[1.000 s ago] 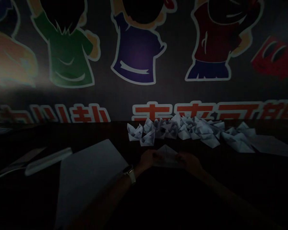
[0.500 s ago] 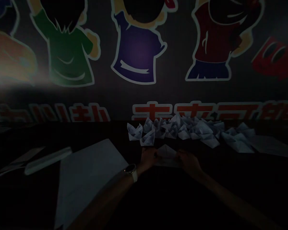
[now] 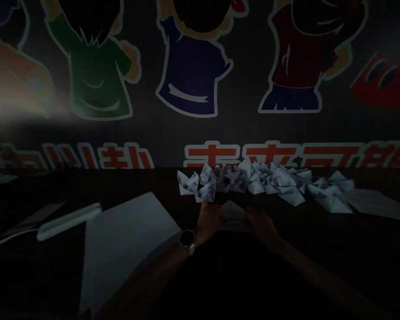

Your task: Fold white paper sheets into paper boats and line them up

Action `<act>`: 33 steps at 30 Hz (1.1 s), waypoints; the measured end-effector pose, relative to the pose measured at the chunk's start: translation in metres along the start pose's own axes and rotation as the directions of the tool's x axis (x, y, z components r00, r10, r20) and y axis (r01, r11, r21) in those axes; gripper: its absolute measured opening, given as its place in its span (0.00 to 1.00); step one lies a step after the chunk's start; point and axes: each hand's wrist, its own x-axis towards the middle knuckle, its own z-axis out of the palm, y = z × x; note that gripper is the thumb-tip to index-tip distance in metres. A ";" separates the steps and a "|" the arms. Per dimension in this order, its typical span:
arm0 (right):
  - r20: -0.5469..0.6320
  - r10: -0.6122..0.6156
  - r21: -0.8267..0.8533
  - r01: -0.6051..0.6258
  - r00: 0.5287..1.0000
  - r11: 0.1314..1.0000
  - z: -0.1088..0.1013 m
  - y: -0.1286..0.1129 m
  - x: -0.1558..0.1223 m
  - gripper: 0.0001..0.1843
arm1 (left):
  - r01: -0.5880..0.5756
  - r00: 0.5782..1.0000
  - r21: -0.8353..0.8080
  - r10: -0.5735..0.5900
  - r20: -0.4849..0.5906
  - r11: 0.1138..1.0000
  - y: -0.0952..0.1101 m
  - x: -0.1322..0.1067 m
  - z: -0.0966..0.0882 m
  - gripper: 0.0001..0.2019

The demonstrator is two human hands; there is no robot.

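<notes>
The scene is very dark. Both my hands rest on a dark table and hold a partly folded white paper (image 3: 234, 214) between them. My left hand (image 3: 210, 220), with a watch on its wrist, grips the paper's left side. My right hand (image 3: 260, 225) grips its right side. Just beyond the paper lies a heap of several folded white paper boats (image 3: 253, 180).
A stack of white paper sheets (image 3: 123, 242) lies to the left of my left arm. Further left lie a long pale object (image 3: 68, 220) and a flat strip. Another sheet (image 3: 378, 203) lies at the far right. A wall with cartoon figures and red lettering stands behind the table.
My left hand has turned and moved slightly forward on the paper, the watch face now pointing up. The folded paper stays between both hands in the same spot.
</notes>
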 end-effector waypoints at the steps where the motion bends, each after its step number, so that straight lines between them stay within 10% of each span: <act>1: 0.005 -0.002 0.002 0.002 1.000 1.000 0.000 0.000 0.000 0.10 | -0.040 0.999 0.049 0.040 -0.012 0.998 0.003 0.000 -0.001 0.09; 6: 0.010 0.001 0.019 -0.001 1.000 1.000 0.001 -0.001 0.001 0.09 | -0.306 0.952 -0.006 0.306 -0.008 0.952 0.016 -0.016 0.002 0.16; 22: -0.044 0.038 0.070 -0.035 0.998 0.997 0.006 0.012 -0.005 0.07 | -0.290 0.929 -0.288 0.341 0.143 0.912 0.013 -0.033 -0.003 0.35; 33: -0.045 0.135 -0.217 -0.142 0.990 0.966 -0.015 0.028 -0.023 0.14 | -0.285 0.922 -0.305 0.346 0.172 0.909 0.012 -0.033 -0.008 0.36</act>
